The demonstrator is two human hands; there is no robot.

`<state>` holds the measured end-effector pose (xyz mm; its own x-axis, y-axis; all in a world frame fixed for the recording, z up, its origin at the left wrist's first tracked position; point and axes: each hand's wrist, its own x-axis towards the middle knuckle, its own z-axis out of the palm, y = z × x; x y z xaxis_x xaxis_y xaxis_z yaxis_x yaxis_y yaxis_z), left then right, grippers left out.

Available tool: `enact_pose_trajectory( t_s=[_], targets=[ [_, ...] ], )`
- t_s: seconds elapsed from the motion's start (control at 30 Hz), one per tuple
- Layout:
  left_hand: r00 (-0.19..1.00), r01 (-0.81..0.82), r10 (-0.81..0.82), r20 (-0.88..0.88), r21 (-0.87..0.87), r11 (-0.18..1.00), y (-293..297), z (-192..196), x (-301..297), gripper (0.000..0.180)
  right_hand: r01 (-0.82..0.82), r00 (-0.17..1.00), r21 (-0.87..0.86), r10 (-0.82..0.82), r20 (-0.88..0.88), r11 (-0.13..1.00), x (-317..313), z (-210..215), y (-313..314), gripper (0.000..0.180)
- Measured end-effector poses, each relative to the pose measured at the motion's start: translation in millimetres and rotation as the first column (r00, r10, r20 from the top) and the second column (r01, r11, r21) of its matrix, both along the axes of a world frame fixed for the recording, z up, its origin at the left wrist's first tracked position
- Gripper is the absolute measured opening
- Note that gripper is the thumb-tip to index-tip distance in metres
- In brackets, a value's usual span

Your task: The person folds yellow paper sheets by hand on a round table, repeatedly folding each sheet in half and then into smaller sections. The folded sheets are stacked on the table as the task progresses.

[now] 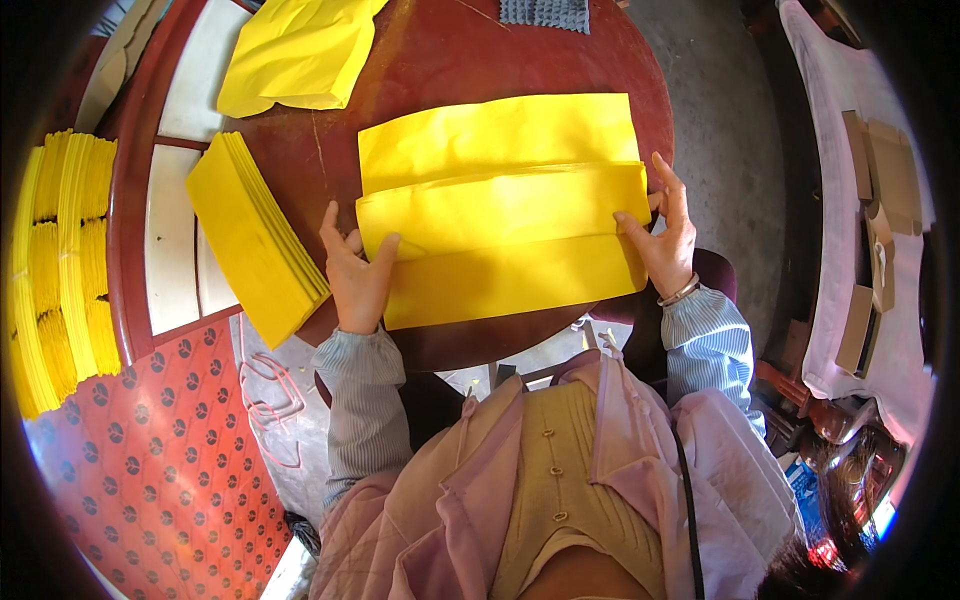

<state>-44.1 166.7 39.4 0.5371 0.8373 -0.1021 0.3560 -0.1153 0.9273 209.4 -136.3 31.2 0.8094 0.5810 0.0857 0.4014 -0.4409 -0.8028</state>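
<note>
A wide yellow paper stack [500,205] lies across the round table in front of me, with a fold running from side to side. Its far part lies flat, while the nearer layers overlap it. My left hand [360,280] grips the left edge, thumb on top and index finger stretched out beyond the edge. At the opposite edge, my right hand [670,235] holds the paper the same way, its thumb pressing on the upper face and other fingers partly hidden at the side. Left of my left hand rests a thick folded yellow paper bundle [255,240].
The dark red round table [420,60] carries another yellow paper piece [298,55] and a grey bumpy pad [546,14] at its far side. Tall yellow paper stacks [65,265] stand at far left. Cardboard pieces [885,180] lie on a pale cloth at right.
</note>
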Motion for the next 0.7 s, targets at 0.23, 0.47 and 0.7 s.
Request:
enact_pose_trajectory(
  t_s=[0.23,0.47,0.7],
  targets=[
    [0.948,0.019,0.089,-0.305,0.335,0.942,-13,4,13,0.094,0.048,0.998,0.015,-0.048,0.035,0.999,-5,-1,5,0.087],
    [0.956,0.236,0.064,-0.286,0.881,0.410,-27,13,21,0.059,0.056,0.998,-0.045,-0.056,0.000,0.997,-8,6,8,0.083],
    [0.915,0.383,-0.240,-0.325,0.509,0.771,-30,-10,28,0.037,0.068,0.997,-0.006,-0.068,-0.019,0.998,-10,6,9,0.086]
  ],
)
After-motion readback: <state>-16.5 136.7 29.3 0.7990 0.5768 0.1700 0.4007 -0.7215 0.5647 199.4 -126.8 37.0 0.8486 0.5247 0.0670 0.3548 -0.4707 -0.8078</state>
